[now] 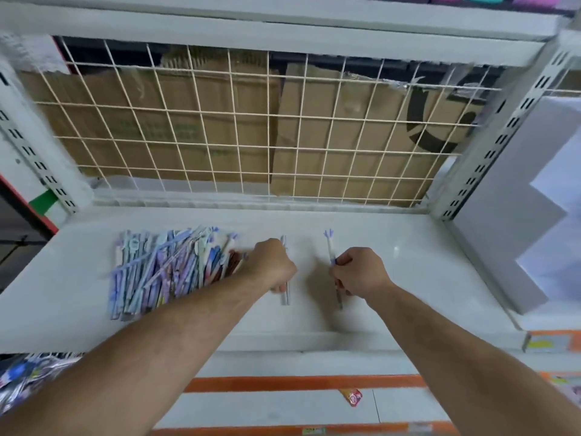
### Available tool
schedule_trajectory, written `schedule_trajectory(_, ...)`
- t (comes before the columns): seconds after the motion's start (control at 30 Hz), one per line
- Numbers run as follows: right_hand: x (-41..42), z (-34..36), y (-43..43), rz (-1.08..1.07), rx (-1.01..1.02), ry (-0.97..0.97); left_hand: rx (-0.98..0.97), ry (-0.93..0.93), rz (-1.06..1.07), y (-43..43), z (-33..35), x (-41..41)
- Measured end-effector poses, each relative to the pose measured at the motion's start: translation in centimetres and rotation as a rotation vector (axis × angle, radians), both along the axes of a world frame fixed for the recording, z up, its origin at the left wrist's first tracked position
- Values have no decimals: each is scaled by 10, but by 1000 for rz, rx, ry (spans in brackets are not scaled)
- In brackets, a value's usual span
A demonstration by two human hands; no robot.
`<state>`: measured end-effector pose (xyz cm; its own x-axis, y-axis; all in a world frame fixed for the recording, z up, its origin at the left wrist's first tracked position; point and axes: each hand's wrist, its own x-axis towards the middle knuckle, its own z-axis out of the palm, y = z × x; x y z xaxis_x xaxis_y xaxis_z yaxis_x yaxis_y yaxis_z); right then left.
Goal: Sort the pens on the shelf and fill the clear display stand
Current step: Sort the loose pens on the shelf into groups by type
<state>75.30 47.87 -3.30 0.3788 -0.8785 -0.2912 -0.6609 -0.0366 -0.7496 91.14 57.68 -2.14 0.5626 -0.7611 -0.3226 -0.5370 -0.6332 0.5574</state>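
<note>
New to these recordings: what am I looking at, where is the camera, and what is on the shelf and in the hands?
No machine here: a person works bare-handed, and the single picture comes from a camera worn on their head, looking down. On the white metal shelf lies a heap of pastel blue and purple pens. The left hand grips pale grey pens; the right hand holds a white pen with a blue pronged top.

Worn on the head, wide-angle; faces forward and steeply down onto the white shelf (408, 269), near, with wire grid (248, 127) straight ahead and orange-edged lower shelf (283, 401) at the bottom.
</note>
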Motion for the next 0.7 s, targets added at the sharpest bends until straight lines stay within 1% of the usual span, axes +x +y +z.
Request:
schedule_trajectory(0.17, -10, -1, -7, 31, -21, 61, -7, -38, 44, -2, -5, -8)
schedule_trajectory(0.3, -19, -1, -13, 47, -50, 125, 30, -194, 45, -2, -7, -12)
schedule_trajectory(0.5, -33, -1, -28, 51, -72, 148, -60, -368, -57, -15, -2, -36)
schedule_trajectory(0.6, -38, -3, -35, 59, -75, 160, -100, -370, -89, -24, -7, -48)
schedule_trajectory(0.7, -43, -5, -42, 67, -76, 169, -87, -340, -78, -30, -13, -55)
